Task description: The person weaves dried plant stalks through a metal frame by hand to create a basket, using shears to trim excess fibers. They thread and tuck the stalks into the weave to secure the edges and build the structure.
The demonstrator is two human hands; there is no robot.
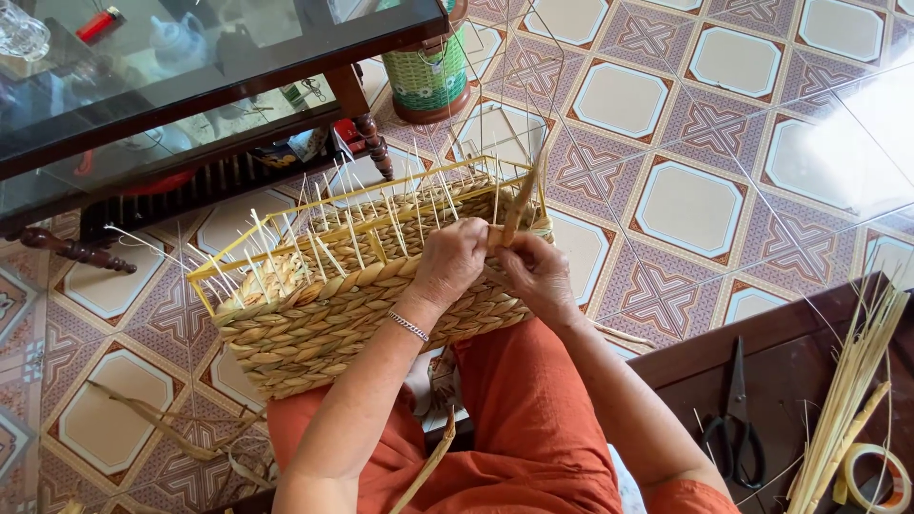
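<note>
Half-woven basket (352, 305) on yellow wire frame (286, 249), resting on lap in orange trousers (533, 428); left hand (449, 262) and right hand (538, 276) both pinched shut on straw strand (519, 205) at top rim, right corner. Upright white stakes (333, 228) crowding the rim around the fingers. Glass table (190, 67) just beyond basket, green woven container (430, 74) behind; scissors (735, 419), straw bundle (847, 390), tape roll (876, 476) on dark bench (781, 357) to the right.

A home living room used for handcraft, patterned tile floor (685, 205), glass-topped coffee table (190, 67) with turned wooden legs, dark wooden worktop (790, 371) bearing black scissors (735, 419), tape roll (871, 476), dried reeds (852, 390)
</note>
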